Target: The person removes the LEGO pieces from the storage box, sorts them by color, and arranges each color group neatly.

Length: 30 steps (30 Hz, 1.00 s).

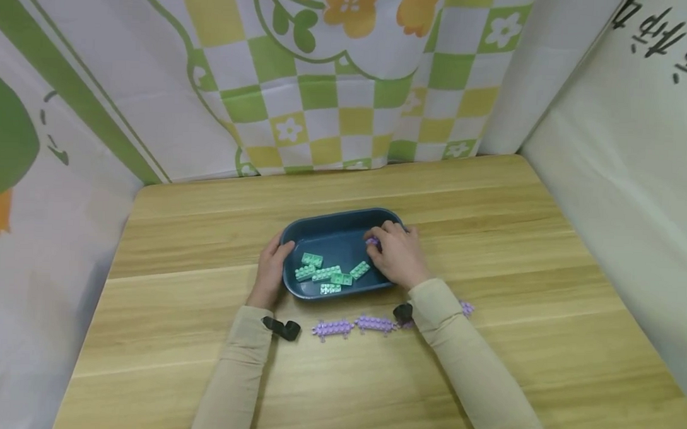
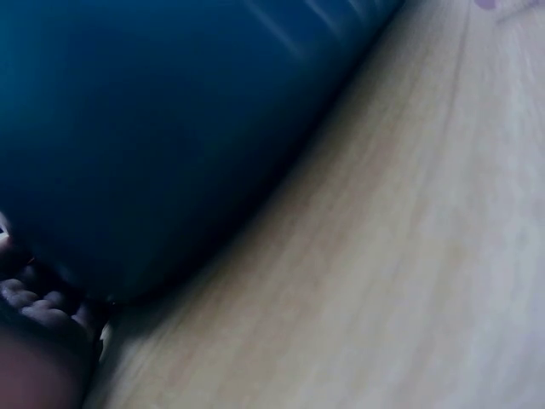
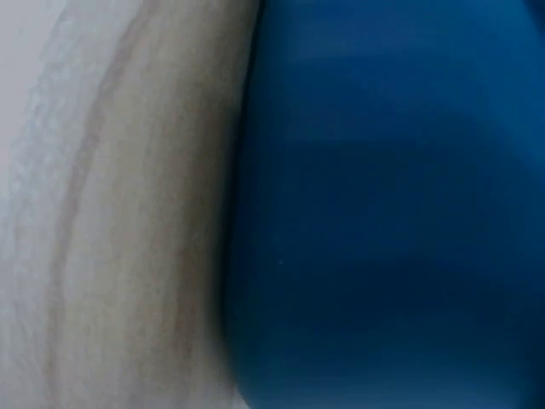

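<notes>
A dark blue tray [image 1: 333, 242] with rounded corners sits mid-table. My left hand [image 1: 270, 269] grips its left end, thumb over the rim. Inside the right end, my right hand [image 1: 400, 254] pinches a small purple toy brick [image 1: 372, 241], mostly covered by the fingers. Several mint-green toy bricks [image 1: 327, 274] lie loose in the left and front part of the tray. In the left wrist view, blurred fingers [image 2: 43, 307] show at the tray's outer wall [image 2: 170, 128]. The right wrist view is filled largely by the tray's blue side [image 3: 383, 213].
In front of the tray, purple brick pieces [image 1: 332, 328] with small side pegs lie in a row beside more purple pieces [image 1: 375, 323]. Another purple piece [image 1: 466, 307] shows beyond the right sleeve [image 1: 464, 351]. A patterned curtain [image 1: 335, 113] hangs behind the wooden table [image 1: 207, 216].
</notes>
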Motion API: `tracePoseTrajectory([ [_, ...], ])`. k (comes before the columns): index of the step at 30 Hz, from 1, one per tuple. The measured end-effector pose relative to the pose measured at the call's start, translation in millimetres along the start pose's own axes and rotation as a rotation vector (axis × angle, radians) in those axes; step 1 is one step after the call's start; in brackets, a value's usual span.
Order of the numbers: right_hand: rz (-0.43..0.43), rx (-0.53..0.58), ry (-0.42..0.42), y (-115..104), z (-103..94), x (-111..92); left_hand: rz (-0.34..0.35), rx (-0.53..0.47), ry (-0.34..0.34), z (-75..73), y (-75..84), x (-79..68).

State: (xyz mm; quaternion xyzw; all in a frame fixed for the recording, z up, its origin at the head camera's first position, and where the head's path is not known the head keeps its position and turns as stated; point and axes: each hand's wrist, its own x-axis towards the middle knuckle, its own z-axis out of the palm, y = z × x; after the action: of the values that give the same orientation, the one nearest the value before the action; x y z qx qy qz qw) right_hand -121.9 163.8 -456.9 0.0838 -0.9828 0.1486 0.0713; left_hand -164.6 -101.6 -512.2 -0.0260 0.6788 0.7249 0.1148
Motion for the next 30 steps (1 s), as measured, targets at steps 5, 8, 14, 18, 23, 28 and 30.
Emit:
tracePoseTrajectory([
  [5,-0.019,0.055,0.08,0.9,1.8,-2.5,0.001,0.017,-0.002,-1.5,-0.6,-1.1],
  [8,-0.005,0.101,0.097,1.0,1.3,-3.2,-0.006,0.026,-0.011,-2.1,-1.4,-0.8],
  [14,0.067,0.187,0.086,3.1,-0.5,-3.0,-0.001,0.029,-0.014,-0.8,-0.8,-1.0],
  [18,0.081,0.219,0.087,4.9,0.1,-3.6,-0.005,0.03,0.006,1.1,0.6,-2.9],
  [23,0.055,0.241,0.133,5.2,-0.6,-3.0,0.005,0.029,0.006,2.3,2.7,-2.8],
  [28,0.047,0.229,0.143,5.4,0.0,-2.4,0.002,0.019,-0.012,2.2,2.5,-2.3],
  [30,0.05,0.224,0.149,5.5,0.7,-2.7,-0.003,0.013,-0.015,2.0,2.1,-2.7],
])
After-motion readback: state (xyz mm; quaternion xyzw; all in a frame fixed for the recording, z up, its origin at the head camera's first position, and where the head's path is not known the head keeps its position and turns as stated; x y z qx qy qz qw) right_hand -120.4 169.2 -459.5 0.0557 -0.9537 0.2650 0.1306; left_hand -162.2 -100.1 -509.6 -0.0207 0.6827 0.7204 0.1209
